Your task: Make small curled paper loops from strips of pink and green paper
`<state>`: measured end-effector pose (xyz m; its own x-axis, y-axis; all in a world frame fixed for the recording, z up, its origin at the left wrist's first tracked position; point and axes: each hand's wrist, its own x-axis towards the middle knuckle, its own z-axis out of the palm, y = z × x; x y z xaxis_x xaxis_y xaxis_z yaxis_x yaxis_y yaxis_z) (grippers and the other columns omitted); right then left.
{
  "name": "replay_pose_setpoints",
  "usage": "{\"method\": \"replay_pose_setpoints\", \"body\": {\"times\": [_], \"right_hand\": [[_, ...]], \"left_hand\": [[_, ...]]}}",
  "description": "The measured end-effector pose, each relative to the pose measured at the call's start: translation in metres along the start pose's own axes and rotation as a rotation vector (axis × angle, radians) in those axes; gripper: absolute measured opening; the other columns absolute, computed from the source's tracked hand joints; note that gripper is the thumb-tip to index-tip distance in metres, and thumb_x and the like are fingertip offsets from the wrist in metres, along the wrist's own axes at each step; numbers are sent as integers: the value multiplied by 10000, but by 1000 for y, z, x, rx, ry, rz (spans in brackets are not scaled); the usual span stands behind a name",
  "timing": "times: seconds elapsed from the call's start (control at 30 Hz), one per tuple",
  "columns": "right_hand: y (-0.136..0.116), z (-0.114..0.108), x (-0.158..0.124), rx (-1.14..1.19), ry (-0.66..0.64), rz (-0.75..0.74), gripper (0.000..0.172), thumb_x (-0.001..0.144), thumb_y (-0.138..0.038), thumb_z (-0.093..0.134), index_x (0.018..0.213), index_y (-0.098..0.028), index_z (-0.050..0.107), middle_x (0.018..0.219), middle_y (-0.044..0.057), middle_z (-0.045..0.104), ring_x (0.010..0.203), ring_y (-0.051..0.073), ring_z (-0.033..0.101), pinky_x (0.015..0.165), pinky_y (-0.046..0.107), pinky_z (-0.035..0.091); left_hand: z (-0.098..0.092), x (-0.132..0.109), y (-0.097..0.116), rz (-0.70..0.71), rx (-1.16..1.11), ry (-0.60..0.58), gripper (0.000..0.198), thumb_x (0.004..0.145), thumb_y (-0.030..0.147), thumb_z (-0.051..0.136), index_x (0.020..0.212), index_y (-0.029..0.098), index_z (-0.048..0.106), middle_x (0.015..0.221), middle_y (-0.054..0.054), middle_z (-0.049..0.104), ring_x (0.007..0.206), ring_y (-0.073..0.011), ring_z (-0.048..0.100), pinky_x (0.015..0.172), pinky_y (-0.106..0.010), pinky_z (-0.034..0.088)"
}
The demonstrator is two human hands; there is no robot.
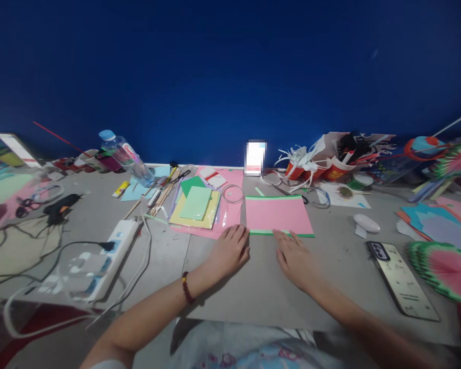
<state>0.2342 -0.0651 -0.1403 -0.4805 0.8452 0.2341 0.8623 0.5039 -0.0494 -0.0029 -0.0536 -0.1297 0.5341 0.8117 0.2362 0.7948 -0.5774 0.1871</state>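
Note:
A pink sheet of paper (pixel 278 214) with green strips along its near and far edges lies flat on the table before me. My left hand (pixel 232 248) rests palm down by its near left corner, fingers bent a little and nothing visible in them. Beads circle that wrist. On the near green edge, the fingertips of my right hand (pixel 295 259) lie stretched out, holding nothing. Left of the sheet, pale green paper (pixel 195 203) tops a plastic packet of yellow paper (pixel 209 218), over a larger pink sheet (pixel 236 177).
A white power strip (pixel 117 256) with cables occupies the left. Behind stand a tilted bottle (pixel 126 154), a bright phone screen (pixel 255 158) and red cups (pixel 337 169). To the right lie a phone (pixel 403 282), a white mouse-like object (pixel 366 224) and a pleated watermelon-coloured fan (pixel 451 271).

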Motion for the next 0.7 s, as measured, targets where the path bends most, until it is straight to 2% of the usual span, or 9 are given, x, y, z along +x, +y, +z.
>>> {"method": "replay_pose_setpoints", "body": {"times": [0.23,0.37,0.43,0.53,0.63,0.7], "right_hand": [[22,5,-15,-72,103,101,422,923,-174,373,1305,-86,530,1213,145,660,1130,248,611,1076,438,382],[25,11,-18,-33,191,82,409,911,-159,386,1291,-101,528,1219,138,651,1147,257,590,1069,454,390],[25,15,-18,4,216,75,395,913,-165,394,1278,-104,532,1224,140,642,1158,264,575,1062,464,396],[26,20,-19,68,215,85,368,917,-201,413,1249,-115,549,1240,152,620,1166,281,556,1027,475,425],[28,22,-20,115,217,120,347,924,-245,423,1224,-138,560,1313,166,557,1186,299,533,979,482,457],[28,21,-20,142,221,125,339,930,-264,426,1222,-152,557,1356,170,515,1206,307,514,969,490,461]], "left_hand": [[-2,2,-1,-18,-30,-18,460,851,224,523,1298,126,479,1274,-148,544,1181,-294,495,1019,-447,406],[-21,9,-5,-82,-253,-66,315,851,211,528,1154,172,603,1141,-115,626,1072,-277,555,907,-430,469],[-45,12,-2,-176,-479,-22,274,868,210,517,1113,189,637,1040,-91,674,986,-246,596,863,-404,485],[-98,12,18,-259,-1008,152,220,906,255,518,1047,201,677,976,-81,694,899,-198,626,831,-348,498],[-154,7,50,-28,-1540,110,249,934,341,491,900,221,706,873,-71,691,819,-182,649,739,-306,519],[-180,0,69,157,-1630,-3,360,935,462,433,831,249,704,838,-64,692,668,-159,638,620,-293,516]]}}
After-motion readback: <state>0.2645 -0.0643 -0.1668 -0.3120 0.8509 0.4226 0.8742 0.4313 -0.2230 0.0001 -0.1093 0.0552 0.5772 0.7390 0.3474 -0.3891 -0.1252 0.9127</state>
